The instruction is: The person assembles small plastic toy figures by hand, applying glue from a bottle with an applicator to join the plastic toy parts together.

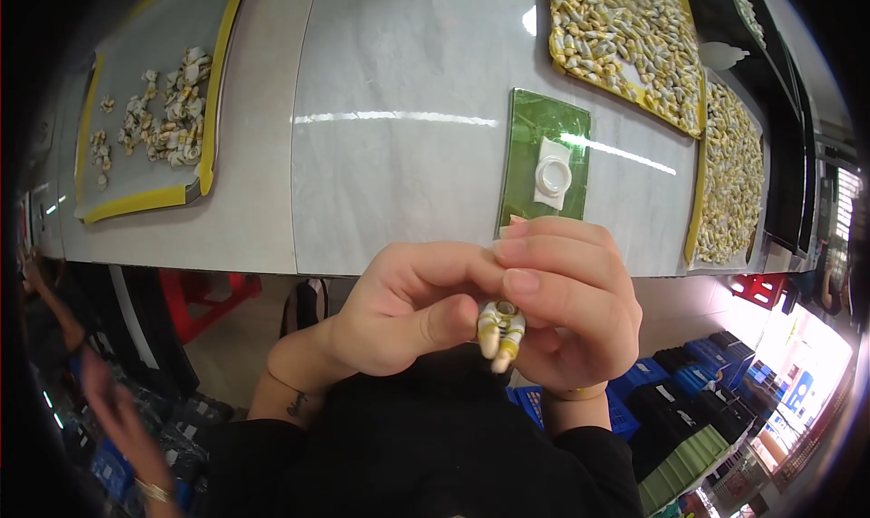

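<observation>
In front of my chest, near the table's front edge, a small figurine body (501,335) in white and yellow, with two short legs pointing down, is held between both hands. My left hand (394,305) is closed, its thumb against the figurine's left side. On the other side my right hand (580,305) is closed around it, its fingers bent over the top and touching the left fingertips. The fingers partly cover the figurine's upper end. Just beyond the hands lies a green board (527,142), carrying a small round white dish (553,175) on a folded white cloth or tissue.
Yellow-edged trays hold many small white-and-yellow pieces: a full tray (625,38) at the far right, another full tray (729,169) beside it, and a sparser tray (204,169) at left. A blurred hand of another person (109,400) shows at lower left. Blue crates (634,373) stand below right.
</observation>
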The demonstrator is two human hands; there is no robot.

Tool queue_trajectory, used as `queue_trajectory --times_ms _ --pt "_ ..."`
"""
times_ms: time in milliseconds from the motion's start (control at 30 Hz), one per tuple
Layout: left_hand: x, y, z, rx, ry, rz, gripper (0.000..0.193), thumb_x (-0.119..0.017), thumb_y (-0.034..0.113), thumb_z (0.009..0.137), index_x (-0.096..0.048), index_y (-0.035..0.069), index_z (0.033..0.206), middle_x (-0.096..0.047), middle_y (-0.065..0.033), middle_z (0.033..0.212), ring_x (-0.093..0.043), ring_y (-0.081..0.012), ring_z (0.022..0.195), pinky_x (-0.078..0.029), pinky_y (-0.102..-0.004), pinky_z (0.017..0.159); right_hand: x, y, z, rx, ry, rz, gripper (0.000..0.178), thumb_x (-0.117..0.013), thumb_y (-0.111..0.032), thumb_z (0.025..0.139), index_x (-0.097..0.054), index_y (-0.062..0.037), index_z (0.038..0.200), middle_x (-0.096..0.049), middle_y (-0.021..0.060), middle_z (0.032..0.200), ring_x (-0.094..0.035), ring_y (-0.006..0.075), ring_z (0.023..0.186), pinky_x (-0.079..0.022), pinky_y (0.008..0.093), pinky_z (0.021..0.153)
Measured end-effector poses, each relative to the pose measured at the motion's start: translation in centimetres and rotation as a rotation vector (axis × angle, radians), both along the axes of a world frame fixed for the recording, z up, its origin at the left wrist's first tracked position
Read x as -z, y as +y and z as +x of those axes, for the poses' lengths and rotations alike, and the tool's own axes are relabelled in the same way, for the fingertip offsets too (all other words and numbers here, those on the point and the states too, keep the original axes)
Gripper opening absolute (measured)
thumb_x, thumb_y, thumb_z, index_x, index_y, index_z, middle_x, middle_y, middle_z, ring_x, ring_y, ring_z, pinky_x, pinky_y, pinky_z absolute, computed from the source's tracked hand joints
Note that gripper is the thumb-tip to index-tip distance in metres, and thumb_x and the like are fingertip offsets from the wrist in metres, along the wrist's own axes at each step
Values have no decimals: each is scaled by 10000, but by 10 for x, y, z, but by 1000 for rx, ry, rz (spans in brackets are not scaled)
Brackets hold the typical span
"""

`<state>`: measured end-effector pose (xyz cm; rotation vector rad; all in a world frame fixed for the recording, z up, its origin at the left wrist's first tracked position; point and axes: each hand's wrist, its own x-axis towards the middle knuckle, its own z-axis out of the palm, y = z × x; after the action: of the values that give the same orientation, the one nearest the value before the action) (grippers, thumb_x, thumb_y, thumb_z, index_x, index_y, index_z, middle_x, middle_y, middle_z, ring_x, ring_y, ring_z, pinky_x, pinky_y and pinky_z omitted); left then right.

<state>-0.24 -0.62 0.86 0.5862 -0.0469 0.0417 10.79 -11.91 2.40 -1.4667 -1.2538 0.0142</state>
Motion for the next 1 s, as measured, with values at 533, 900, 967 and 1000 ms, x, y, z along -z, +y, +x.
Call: queue_trajectory --times_ms 533,900,967,1000 --pt "-11 -13 19 35 2 118 359 -547 252 877 -535 -35 1093 -595 -67 922 -553 -111 840 -443 -244 754 -10 -22 17 -67 66 64 409 -746 -82 601 -608 -50 985 -583 102 1002 -567 257 872 -465 332 737" --pt "-16 -40 64 145 -58 278 428 -542 334 874 -541 -45 1072 -604 -70 932 -556 -147 905 -428 -265 817 -37 -69 39 76 -70 69 328 -702 -44 692 -577 -51 995 -574 91 993 -559 249 888 -459 337 759" --pt "-16 -63 72 70 -41 211 468 -549 345 866 -510 -45 1121 -597 -111 1017 -551 -214 1001 -419 -331 891 -36 -85 40 161 117 195 304 -685 -103 733 -542 -50 996 -587 109 953 -569 278 865 -469 354 769" --pt "-11 -70 72 122 -58 220 527 -573 390 835 -507 -53 1113 -580 -121 1043 -536 -227 1028 -413 -338 907 -36 -97 42 173 366 348 297 -667 -163 773 -506 -50 996 -599 126 913 -580 306 842 -479 371 778"
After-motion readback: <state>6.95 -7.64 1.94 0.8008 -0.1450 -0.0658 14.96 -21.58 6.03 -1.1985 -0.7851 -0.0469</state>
